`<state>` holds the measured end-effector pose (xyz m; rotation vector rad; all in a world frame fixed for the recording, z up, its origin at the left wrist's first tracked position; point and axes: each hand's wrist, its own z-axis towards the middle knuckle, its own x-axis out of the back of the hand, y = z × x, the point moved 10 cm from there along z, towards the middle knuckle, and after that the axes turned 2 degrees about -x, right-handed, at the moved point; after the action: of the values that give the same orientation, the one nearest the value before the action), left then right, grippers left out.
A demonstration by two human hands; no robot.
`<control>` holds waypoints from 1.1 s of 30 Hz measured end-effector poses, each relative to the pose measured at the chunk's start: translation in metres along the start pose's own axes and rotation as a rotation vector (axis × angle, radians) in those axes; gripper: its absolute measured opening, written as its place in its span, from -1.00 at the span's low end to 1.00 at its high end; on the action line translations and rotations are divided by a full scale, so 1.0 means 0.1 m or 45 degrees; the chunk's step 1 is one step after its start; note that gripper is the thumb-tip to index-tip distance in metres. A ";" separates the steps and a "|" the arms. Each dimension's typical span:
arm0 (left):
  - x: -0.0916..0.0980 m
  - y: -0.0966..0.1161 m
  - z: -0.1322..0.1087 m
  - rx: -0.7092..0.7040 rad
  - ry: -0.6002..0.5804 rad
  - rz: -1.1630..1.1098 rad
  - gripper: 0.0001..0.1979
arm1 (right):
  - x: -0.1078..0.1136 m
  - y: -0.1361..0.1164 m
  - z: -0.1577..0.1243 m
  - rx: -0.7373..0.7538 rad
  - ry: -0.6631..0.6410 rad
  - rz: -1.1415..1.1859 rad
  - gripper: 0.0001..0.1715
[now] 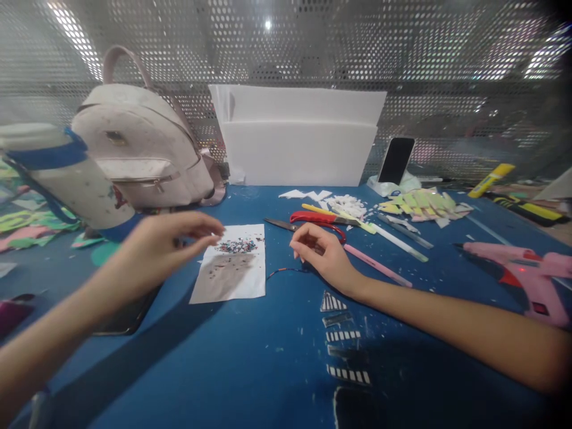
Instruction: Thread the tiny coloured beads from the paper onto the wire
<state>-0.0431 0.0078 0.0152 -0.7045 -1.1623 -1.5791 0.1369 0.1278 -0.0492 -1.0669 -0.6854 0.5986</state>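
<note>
Hands apart, left hand (163, 238) at the left edge of the paper (258, 281), right hand (328, 259) by the strand (286, 269) off its right edge, grips too unclear to tell: pinch lightly, lest the bits (236, 245) scatter.

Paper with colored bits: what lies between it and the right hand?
In the head view, a thin dark string lies on the blue table between paper and right hand; the scissors lie farther back.

Blue tabletop (250, 369), white paper sheet (250, 280), thin string (282, 269), red-handled scissors (308, 217), striped pieces (343, 336), pink glue gun (504, 253)
</note>
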 end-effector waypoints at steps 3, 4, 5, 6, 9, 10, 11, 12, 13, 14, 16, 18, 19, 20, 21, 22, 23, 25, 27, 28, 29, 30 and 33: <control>-0.34 -0.11 0.13 -0.019 -0.119 0.059 -0.85 | -0.01 -0.02 -0.01 0.009 -0.023 -0.012 -0.89; -0.42 -0.15 0.18 -0.016 -0.105 0.059 -0.84 | -0.02 -0.03 -0.01 0.011 -0.031 -0.016 -0.89; -0.51 -0.18 0.21 -0.015 -0.106 0.057 -0.84 | -0.02 -0.03 -0.01 0.011 -0.034 -0.018 -0.89; -0.57 -0.21 0.23 -0.014 -0.097 0.051 -0.84 | -0.02 -0.04 -0.01 0.011 -0.033 -0.019 -0.90; -0.66 -0.26 0.21 -0.012 -0.047 0.014 -0.84 | -0.02 -0.04 -0.01 0.004 -0.033 -0.018 -0.91; -0.65 -0.27 0.19 -0.014 -0.026 -0.003 -0.84 | -0.02 -0.03 0.00 -0.002 -0.038 -0.016 -0.91; -0.64 -0.27 0.16 -0.019 -0.010 -0.019 -0.84 | -0.03 -0.02 0.00 -0.008 -0.045 -0.014 -0.91; -0.61 -0.27 0.14 -0.023 0.007 -0.034 -0.86 | -0.03 -0.01 0.00 -0.014 -0.049 -0.011 -0.91; -0.59 -0.27 0.12 -0.027 0.022 -0.051 -0.88 | -0.03 0.00 0.01 -0.020 -0.049 -0.007 -0.91; -0.57 -0.27 0.10 -0.032 0.038 -0.067 -0.90 | -0.03 0.01 0.01 -0.024 -0.046 -0.005 -0.91; -0.56 -0.27 0.09 -0.040 0.047 -0.097 -0.93 | -0.02 0.01 0.02 -0.029 -0.037 -0.003 -0.91; -0.61 -0.27 0.08 -0.041 0.011 -0.124 -0.90 | -0.02 0.02 0.02 -0.036 -0.032 -0.002 -0.90; -0.65 -0.28 0.08 -0.040 -0.015 -0.131 -0.89 | -0.02 0.02 0.02 -0.040 -0.032 -0.001 -0.90; -0.69 -0.29 0.08 -0.041 -0.037 -0.136 -0.87 | -0.02 0.03 0.02 -0.045 -0.034 -0.001 -0.90; -0.72 -0.29 0.07 -0.043 -0.055 -0.137 -0.86 | -0.02 0.03 0.02 -0.053 -0.037 -0.002 -0.90; -0.74 -0.29 0.07 -0.050 -0.067 -0.133 -0.85 | -0.02 0.03 0.02 -0.059 -0.041 -0.005 -0.90; -0.75 -0.29 0.06 -0.061 -0.073 -0.125 -0.84 | -0.02 0.04 0.02 -0.065 -0.043 -0.010 -0.89; -0.75 -0.27 0.05 -0.085 -0.072 -0.112 -0.84 | -0.02 0.04 0.02 -0.076 -0.042 -0.026 -0.88; -0.74 -0.25 0.05 -0.099 -0.060 -0.109 -0.84 | -0.02 0.04 0.02 -0.083 -0.037 -0.041 -0.87; -0.74 -0.24 0.06 -0.105 -0.055 -0.105 -0.84 | -0.02 0.05 0.02 -0.086 -0.038 -0.044 -0.87; -0.73 -0.23 0.06 -0.109 -0.054 -0.097 -0.84 | -0.02 0.05 0.02 -0.087 -0.038 -0.044 -0.87; -0.74 -0.23 0.06 -0.111 -0.059 -0.083 -0.85 | -0.02 0.05 0.02 -0.084 -0.041 -0.041 -0.87; -0.75 -0.23 0.06 -0.127 -0.070 -0.017 -0.85 | -0.03 0.06 0.02 -0.076 -0.050 -0.026 -0.87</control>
<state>-0.0409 0.0422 -0.0555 -0.8116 -1.1363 -1.6469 0.1332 0.1291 -0.0542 -1.1044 -0.7519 0.5856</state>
